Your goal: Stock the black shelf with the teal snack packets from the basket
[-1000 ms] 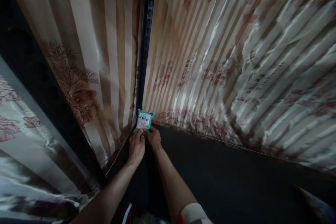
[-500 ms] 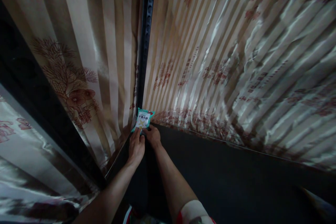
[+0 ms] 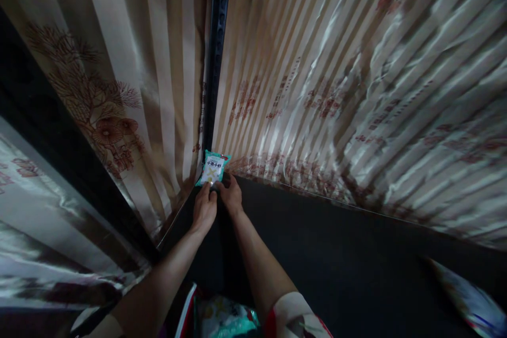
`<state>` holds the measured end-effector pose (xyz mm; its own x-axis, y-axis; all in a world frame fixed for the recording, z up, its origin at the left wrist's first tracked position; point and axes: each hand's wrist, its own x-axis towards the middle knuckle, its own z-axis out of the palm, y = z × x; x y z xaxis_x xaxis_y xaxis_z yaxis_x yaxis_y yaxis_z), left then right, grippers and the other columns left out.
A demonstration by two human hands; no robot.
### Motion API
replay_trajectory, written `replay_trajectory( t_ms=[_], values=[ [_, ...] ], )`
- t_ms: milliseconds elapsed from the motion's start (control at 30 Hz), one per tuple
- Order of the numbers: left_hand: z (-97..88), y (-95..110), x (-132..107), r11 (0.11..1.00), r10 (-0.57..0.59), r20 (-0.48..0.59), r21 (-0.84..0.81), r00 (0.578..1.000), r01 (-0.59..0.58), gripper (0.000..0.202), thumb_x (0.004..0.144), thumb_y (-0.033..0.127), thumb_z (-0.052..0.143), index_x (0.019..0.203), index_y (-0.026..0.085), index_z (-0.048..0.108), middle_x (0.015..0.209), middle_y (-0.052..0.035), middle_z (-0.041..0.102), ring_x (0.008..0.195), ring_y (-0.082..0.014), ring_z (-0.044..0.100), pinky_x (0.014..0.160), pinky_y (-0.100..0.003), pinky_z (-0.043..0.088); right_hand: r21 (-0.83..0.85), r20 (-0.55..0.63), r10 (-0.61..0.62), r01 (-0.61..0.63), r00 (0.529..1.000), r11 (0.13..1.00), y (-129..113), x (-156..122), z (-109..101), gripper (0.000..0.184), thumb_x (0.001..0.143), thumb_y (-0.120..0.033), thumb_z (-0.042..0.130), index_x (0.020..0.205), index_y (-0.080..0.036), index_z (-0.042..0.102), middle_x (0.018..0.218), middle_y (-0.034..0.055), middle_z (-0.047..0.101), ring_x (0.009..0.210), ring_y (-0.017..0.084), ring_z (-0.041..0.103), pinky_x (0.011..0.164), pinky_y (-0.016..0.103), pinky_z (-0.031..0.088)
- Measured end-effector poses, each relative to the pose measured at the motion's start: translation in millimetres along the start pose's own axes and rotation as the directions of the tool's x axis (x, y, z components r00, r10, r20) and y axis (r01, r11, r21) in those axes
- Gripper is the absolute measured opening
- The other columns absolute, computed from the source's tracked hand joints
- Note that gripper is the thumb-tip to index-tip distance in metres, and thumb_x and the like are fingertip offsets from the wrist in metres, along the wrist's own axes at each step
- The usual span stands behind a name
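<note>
A small teal-and-white snack packet (image 3: 214, 166) with dark printed characters leans in the corner where the two curtained sides meet. My left hand (image 3: 205, 208) is at its lower left, fingertips over the bottom edge and the thumb close by, closed on that edge. To the lower right is my right hand (image 3: 232, 195), its thumb near the bottom corner and its fingers apart beside the packet. Below my forearms a red-and-white-edged box (image 3: 186, 310) holds more teal-and-white packets (image 3: 233, 322).
Striped, shiny sheeting with red prints covers the left side (image 3: 119, 90) and the back (image 3: 317, 90). A black perforated post (image 3: 217, 53) rises in the corner. The surface (image 3: 336, 253) is dark. A blurred, light-coloured package (image 3: 467, 296) lies at the lower right.
The view has tilted down, showing more of the box and the package at right. The packet stays in the corner; my right fingers sit slightly further from its side.
</note>
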<state>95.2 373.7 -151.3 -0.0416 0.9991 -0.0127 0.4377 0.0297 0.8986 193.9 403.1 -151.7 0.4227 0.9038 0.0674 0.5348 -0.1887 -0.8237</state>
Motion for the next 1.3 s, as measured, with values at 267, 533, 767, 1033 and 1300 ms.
replay_trajectory(
  t_ms=[267,533,767,1033,1300],
  values=[
    [6.5,10.6,-46.3,0.970,0.187,0.035,0.151,0.982,-0.190,0.042,0.086,0.018,0.041,0.126,0.011,0.053,0.134,-0.0121,0.053,0.128,-0.0209,0.044,0.110,-0.035,0.032,0.041,-0.054,0.036,-0.034,0.998,0.999,16.2,-57.7,-40.4,0.039,0.080,-0.023,0.050,0.117,-0.014,0.058,0.112,0.0102,0.067,0.100,0.018,0.064,0.091,0.030,0.047],
    [0.8,11.9,-134.8,0.899,0.407,0.147,0.110,0.901,-0.424,0.037,0.084,0.012,0.038,0.111,0.020,0.061,0.120,-0.0065,0.062,0.119,-0.0182,0.051,0.107,-0.037,0.038,0.130,-0.106,0.006,0.008,0.994,0.991,27.9,-153.8,-81.9,0.032,0.082,-0.027,0.045,0.105,-0.016,0.064,0.107,0.0082,0.068,0.100,0.018,0.063,0.094,0.031,0.046],
    [-29.9,-20.0,-230.7,0.788,0.592,0.298,-0.021,0.749,-0.615,0.038,0.084,0.012,0.033,0.102,0.020,0.065,0.102,-0.0071,0.067,0.102,-0.0179,0.058,0.094,-0.035,0.047,0.270,-0.178,0.033,0.016,0.983,0.963,50.7,-258.6,-100.7,0.032,0.083,-0.034,0.042,0.101,-0.016,0.062,0.098,0.0099,0.068,0.083,0.019,0.064,0.081,0.033,0.050],
    [-40.8,-74.3,-238.3,0.859,0.273,0.377,0.318,0.885,-0.401,0.046,0.079,0.020,0.042,0.123,0.014,0.055,0.135,-0.0133,0.051,0.131,-0.0268,0.038,0.111,-0.045,0.030,0.295,-0.123,0.255,-0.210,0.959,0.932,87.1,-315.2,-73.3,0.027,0.074,-0.036,0.049,0.093,-0.019,0.060,0.094,0.0093,0.068,0.089,0.023,0.063,0.085,0.036,0.047],
    [-23.3,-97.7,-234.0,0.870,0.047,0.451,0.421,0.891,-0.259,0.053,0.080,0.027,0.046,0.131,0.016,0.048,0.137,-0.0118,0.050,0.133,-0.0261,0.037,0.113,-0.041,0.024,0.403,0.017,0.427,-0.397,0.904,0.824,104.1,-308.6,-52.5,0.054,0.067,-0.029,0.053,0.120,-0.019,0.054,0.096,0.0060,0.070,0.085,0.020,0.066,0.074,0.030,0.051]
  ],
)
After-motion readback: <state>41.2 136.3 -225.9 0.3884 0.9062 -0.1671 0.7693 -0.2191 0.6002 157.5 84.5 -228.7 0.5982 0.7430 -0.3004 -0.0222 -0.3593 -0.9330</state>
